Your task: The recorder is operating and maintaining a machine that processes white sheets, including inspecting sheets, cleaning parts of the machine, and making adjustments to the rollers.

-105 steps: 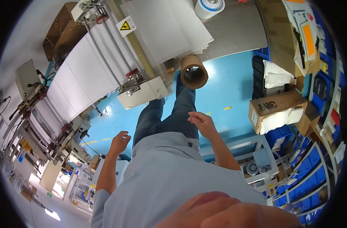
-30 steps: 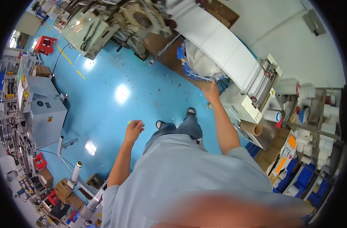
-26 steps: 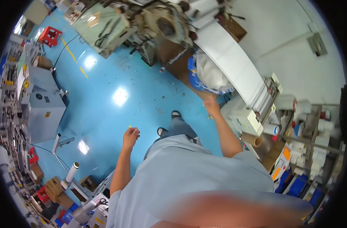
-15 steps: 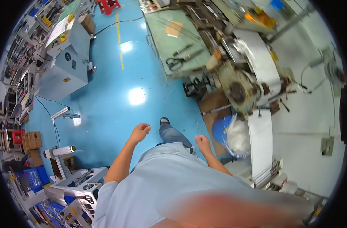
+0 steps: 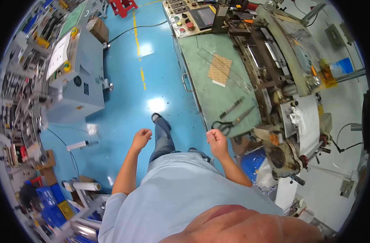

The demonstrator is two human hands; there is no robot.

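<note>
My left hand hangs over the blue floor with its fingers curled in, and nothing shows in it. Curled into a loose fist, my right hand is just short of the near corner of a green-topped bench; it too looks bare. Closest to that hand on the bench lies a pair of dark scissors. Beyond them are a slim dark pen-like tool, a brown patterned sheet and a long clear ruler-like strip.
A control panel with buttons stands at the bench's far end, and a greasy roller machine at its right. A grey cabinet is to the left. A black cable crosses the blue floor. A red stool is far off.
I have stepped forward, so the bench and scissors now appear nearer, with more of the control panel in view. My right hand has risen slightly; both hands stay curled.
</note>
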